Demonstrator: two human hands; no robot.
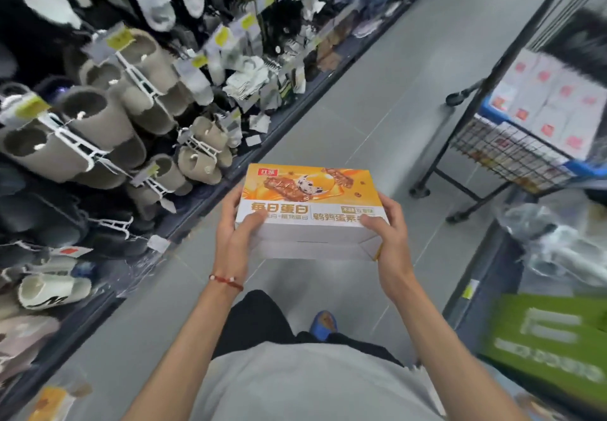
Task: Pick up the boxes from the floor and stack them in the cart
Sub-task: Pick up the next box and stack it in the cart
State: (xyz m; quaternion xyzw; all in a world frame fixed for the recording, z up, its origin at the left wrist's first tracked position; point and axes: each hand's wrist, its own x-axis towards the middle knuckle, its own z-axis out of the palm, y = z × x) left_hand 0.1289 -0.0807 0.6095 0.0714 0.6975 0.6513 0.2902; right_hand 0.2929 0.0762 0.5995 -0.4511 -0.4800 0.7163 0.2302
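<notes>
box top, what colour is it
Orange and yellow on top of the box, white lower band; seen in the head view.

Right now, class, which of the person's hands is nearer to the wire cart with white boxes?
Right. The right hand grips the right end of the orange box, on the side toward the wire cart; the left hand grips the opposite end, farther away.

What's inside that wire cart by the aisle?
Stacked at the top of the wire cart are white boxes with red marks. Through its mesh, lower goods show only as a yellowish blur; what they are cannot be told.
</notes>
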